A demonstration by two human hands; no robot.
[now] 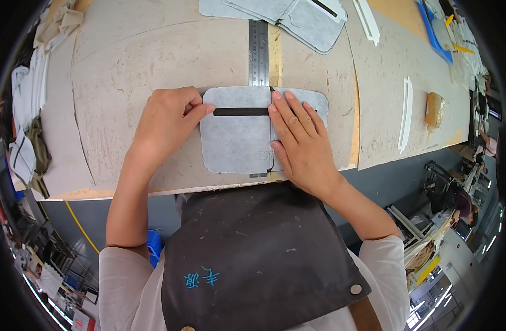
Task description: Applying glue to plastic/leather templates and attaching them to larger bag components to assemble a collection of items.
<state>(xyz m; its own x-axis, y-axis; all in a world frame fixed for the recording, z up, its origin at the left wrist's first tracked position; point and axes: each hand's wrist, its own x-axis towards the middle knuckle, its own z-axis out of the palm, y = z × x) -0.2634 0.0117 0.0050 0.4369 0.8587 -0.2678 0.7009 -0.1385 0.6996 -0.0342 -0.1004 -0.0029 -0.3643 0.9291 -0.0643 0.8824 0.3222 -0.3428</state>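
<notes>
A light grey fabric panel (pixel 236 143) with rounded corners lies flat at the near edge of the table. A dark strip (pixel 239 112) runs across its upper part, and a dark seam crosses it from top to bottom. At the panel's left edge, my left hand (pixel 170 118) is closed in a pinch, the thumb tip by the strip's left end. My right hand (pixel 300 129) rests flat on the right half, fingers stretched out, hiding part of the strip and seam. A steel ruler (pixel 258 52) runs under the panel, showing above and slightly below it.
Similar grey panels (pixel 313 30) are piled at the far edge. White slotted strips (pixel 405 113) and a yellowish wrapped roll (pixel 434 110) lie to the right, with a blue tray (pixel 434 33) beyond. Cloth pieces (pixel 38 83) sit at the left edge.
</notes>
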